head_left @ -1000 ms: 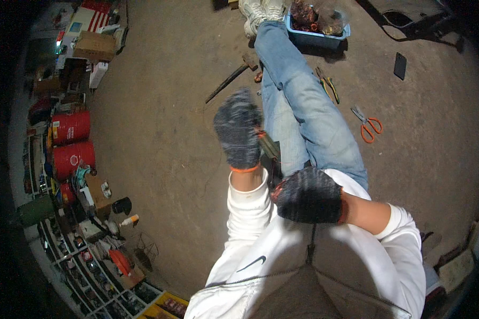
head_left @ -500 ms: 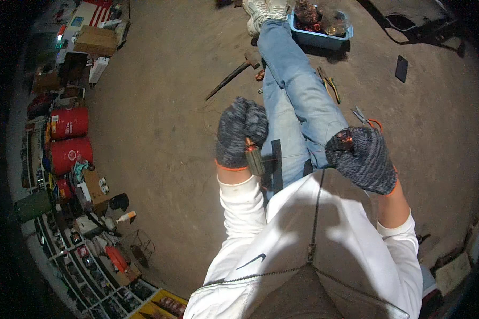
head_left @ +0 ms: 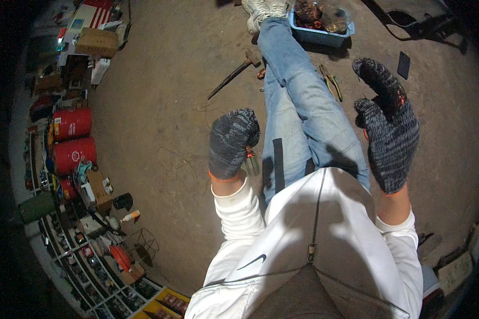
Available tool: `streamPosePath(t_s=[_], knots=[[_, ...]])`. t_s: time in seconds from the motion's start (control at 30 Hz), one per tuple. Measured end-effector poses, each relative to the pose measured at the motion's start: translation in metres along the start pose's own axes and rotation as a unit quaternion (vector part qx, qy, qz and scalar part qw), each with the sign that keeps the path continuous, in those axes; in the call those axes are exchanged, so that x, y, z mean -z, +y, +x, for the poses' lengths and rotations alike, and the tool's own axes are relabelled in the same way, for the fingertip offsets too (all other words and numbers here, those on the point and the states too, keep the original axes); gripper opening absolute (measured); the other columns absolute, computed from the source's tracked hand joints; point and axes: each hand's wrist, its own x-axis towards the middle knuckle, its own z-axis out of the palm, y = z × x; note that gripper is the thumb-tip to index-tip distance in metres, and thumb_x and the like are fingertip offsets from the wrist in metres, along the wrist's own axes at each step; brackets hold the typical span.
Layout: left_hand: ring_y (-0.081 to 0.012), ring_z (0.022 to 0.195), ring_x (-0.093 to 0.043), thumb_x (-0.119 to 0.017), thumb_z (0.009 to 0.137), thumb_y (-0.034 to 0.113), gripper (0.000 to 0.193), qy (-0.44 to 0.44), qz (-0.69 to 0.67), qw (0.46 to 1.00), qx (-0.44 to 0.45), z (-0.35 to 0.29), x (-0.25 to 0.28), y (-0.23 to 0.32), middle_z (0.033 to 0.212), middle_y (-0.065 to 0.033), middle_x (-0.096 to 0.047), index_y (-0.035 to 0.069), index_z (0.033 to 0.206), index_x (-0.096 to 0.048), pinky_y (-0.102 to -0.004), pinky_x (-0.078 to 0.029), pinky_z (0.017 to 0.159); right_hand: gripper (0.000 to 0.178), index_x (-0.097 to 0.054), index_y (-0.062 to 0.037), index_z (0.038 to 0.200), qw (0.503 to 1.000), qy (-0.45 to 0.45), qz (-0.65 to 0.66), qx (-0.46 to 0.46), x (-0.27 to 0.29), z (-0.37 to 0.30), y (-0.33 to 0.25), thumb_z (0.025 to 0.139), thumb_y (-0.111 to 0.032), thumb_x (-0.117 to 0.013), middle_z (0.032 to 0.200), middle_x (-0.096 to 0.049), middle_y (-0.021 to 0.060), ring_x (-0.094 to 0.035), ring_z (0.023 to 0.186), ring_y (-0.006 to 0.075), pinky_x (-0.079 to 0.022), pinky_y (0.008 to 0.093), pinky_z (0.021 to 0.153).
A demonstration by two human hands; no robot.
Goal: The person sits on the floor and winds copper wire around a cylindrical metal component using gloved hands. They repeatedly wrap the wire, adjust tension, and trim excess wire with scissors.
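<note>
My left hand (head_left: 233, 142), in a dark grey knitted glove with an orange cuff, is closed left of my legs. From it sticks a small grey cylinder (head_left: 252, 164) with copper windings, which looks like a motor armature; the fingers hide its other end. My right hand (head_left: 391, 125), gloved alike, is raised right of my legs, thumb and fingers stretched apart. Copper-coloured strands (head_left: 400, 99) show against its fingers; how they are caught there I cannot make out. A bit of orange handle (head_left: 365, 134) shows beside that glove.
My jeans-clad legs (head_left: 298, 90) stretch across the floor. A hammer (head_left: 233, 77) lies left of them; pliers (head_left: 331, 83) and a phone (head_left: 404, 65) lie right. Near my shoes stands a blue bin (head_left: 322, 38) with copper scrap. Red drums (head_left: 73, 155) and parts trays line the left.
My right hand has moved away from my lap, up and to the right, and its fingers have spread. My left hand has shifted slightly left, still gripping the cylinder.
</note>
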Motion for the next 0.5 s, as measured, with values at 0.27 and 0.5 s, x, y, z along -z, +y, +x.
streamPosePath(t_s=[0.27, 0.5], knots=[[-0.0268, 0.062, -0.059, -0.059, 0.065, 0.001, 0.025, 0.011, 0.355, 0.914, -0.198, 0.005, -0.008, -0.001, 0.075, -0.0127, -0.061, 0.000, 0.089, -0.061, -0.0347, -0.046, 0.055, 0.037, -0.056, -0.0042, 0.112, 0.941, -0.323, -0.070, 0.076, -0.062, -0.019, 0.015, 0.080, -0.021, -0.059, 0.092, -0.061, 0.0171, -0.061, 0.081, 0.0285, -0.048, 0.0348, 0.075], [-0.0270, 0.063, -0.060, -0.058, 0.065, -0.001, 0.026, 0.022, 0.361, 0.917, -0.170, 0.005, -0.008, -0.001, 0.076, -0.0143, -0.062, -0.001, 0.090, -0.062, -0.0350, -0.047, 0.054, 0.026, -0.062, -0.0061, 0.098, 0.904, -0.385, -0.108, 0.150, -0.067, -0.017, 0.024, 0.079, -0.023, -0.057, 0.083, -0.062, 0.0152, -0.061, 0.077, 0.0294, -0.048, 0.0363, 0.070]])
